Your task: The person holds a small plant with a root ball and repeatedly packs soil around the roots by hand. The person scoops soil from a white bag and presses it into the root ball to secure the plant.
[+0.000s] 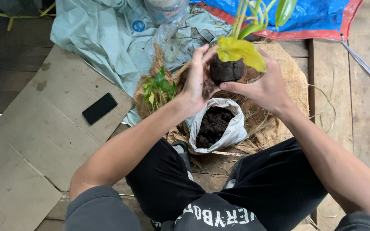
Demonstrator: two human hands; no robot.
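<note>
I see both hands raised above the open white plastic bag of dark soil (214, 128), which I take as the landmark for every position below.

1. Held item: a dark, rounded ball of soil around the roots of a small plant (226, 70) with yellow-green leaves. It sits directly above and slightly beyond the bag, clear of the floor.
2. Left hand (198, 79): curled narrowly around the left side of the ball, fingers pressed to it, palm smeared with soil.
3. Right hand (264, 83): closed on the right side of the ball, thumb along its lower edge.
4. Beneath and around the bag: a mat of brown coconut fibre (275, 124). Left of the bag, a small green seedling (158, 89) rests on that fibre.
5. Far left of the bag: a black phone (99, 108) on flattened brown cardboard (31, 149).

Risk assessment, in my judgement:
- Uneven squeezing could crack the ball and drop soil past the bag mouth.
- The large yellow leaf hangs over the right hand's fingers; a shift in grip could crease or tear it.
- A dropped ball could strike the bag rim and tip it
</note>
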